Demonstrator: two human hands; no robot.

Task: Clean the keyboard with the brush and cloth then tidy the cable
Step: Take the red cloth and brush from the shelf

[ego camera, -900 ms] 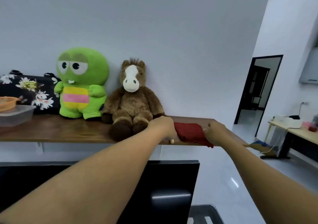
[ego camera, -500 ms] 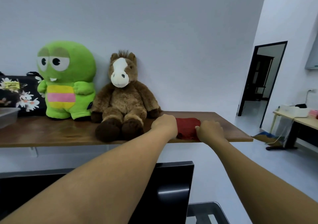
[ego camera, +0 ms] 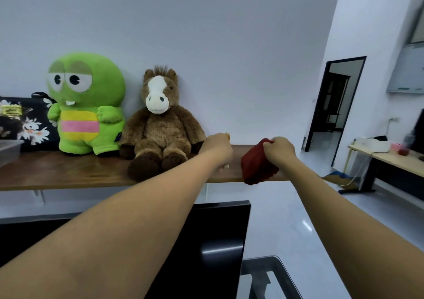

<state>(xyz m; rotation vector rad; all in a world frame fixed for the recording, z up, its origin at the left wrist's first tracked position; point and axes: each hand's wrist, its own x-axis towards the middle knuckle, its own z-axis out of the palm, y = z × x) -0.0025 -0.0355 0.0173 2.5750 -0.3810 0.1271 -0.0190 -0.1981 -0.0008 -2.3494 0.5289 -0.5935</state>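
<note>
Fingers (ego camera: 268, 144) of the right hand (ego camera: 280, 150) are gripping the red cloth (ego camera: 255, 169), holding it at the shelf's (ego camera: 68, 172) front edge near its right end. Just left of it, the left hand (ego camera: 216, 148) is curling round the brush (ego camera: 226, 166), only its pale tips showing. The gold tag (ego camera: 10, 110) on the floral bag (ego camera: 27, 126) is too blurred to read.

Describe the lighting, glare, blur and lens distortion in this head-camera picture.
Head view: soft, even light, no hard shadows; glare streak on the monitor and a glint on the floor; wide lens tilts the doorway and stretches the forearms; the cloth in the right hand and the brush in the left hand look soft.
</note>
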